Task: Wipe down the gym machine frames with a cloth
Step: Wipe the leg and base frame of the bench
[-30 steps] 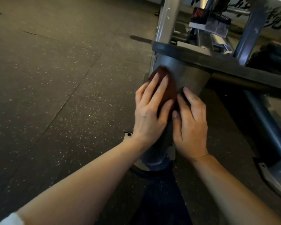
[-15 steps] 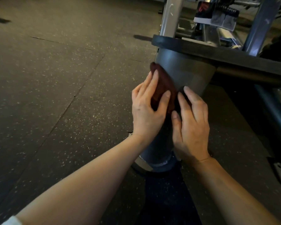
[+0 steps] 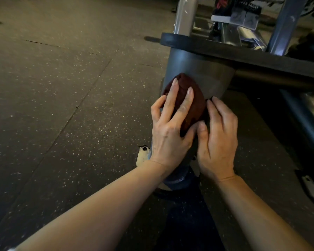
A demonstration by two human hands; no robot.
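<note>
Floor (image 3: 62,105): speckled rubber; our leg partly hidden.
Cloth (image 3: 192,104): dark red, against grey machine frame (image 3: 203,73).
Left hand (image 3: 170,134): straight fingers press cloth.
Right hand (image 3: 217,140): flat beside cloth; fingertips' contact unclear.

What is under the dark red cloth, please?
The cloth lies against the grey machine post, pressed by the left hand. The metal directly beneath it is covered.
</note>
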